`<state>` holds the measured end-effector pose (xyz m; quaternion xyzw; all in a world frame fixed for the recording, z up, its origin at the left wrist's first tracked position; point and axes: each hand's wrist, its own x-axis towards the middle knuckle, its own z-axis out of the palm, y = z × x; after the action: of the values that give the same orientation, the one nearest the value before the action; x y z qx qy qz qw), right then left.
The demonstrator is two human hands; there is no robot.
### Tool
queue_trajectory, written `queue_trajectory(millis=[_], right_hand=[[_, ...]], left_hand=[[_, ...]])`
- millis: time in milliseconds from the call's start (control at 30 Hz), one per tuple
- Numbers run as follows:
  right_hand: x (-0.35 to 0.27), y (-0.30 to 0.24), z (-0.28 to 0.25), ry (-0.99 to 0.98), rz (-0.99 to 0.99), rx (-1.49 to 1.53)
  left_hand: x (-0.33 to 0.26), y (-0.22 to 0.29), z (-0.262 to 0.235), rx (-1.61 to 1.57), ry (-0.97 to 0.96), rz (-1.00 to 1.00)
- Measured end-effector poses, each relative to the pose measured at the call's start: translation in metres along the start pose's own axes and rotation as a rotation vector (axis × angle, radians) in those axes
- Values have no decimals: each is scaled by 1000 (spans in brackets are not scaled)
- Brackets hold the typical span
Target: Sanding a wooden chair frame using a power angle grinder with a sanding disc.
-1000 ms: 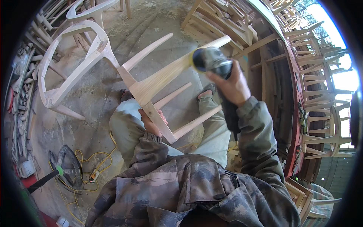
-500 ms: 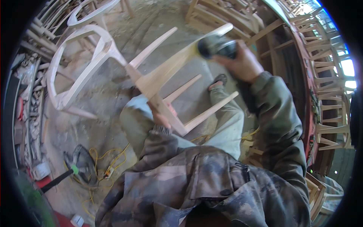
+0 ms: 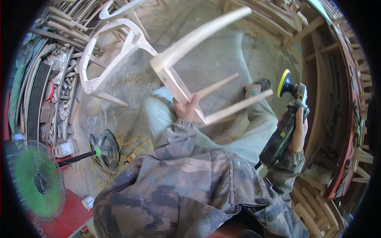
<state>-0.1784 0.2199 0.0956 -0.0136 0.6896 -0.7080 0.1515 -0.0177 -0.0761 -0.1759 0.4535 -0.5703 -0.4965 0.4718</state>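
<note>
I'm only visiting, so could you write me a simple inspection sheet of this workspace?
Surface: concrete floor, stained.
Job's things: bare-wood chair frame, tilted; disc sander, its yellow-edged pad apart from the frame.
Clutter: wood offcuts heaped along the left.
Hands: left hand grips the chair frame; right hand holds the disc sander.
Cables: yellow cable in loose loops on the floor.
Surroundings: green fan at lower left; second chair frame nearby.

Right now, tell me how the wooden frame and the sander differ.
The wooden frame is pale, bare wood; the sander is mostly black with a yellow-edged pad.
The frame is larger and open, with spread legs; the sander is smaller and compact.
Both are held: the frame by the left hand, the sander by the right hand.
</note>
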Motion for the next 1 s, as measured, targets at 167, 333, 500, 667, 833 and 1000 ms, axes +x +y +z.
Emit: queue_trajectory(millis=[167, 333, 500, 667, 833, 1000], right_hand=[[-7, 7, -61, 20, 96, 171], [-15, -4, -96, 98, 64, 244], [-14, -13, -108, 83, 83, 434], [-10, -14, -92, 24, 25, 349], [-13, -14, -73, -68, 38, 343], [-11, -12, -57, -66, 117, 280]], left_hand=[[14, 64, -19, 11, -273, -407], [49, 119, -6, 179, -355, -445], [84, 130, -2, 180, -463, -538], [66, 131, -15, 167, -401, -733], [40, 126, -15, 168, -449, -681], [25, 124, -9, 171, -422, -643]])
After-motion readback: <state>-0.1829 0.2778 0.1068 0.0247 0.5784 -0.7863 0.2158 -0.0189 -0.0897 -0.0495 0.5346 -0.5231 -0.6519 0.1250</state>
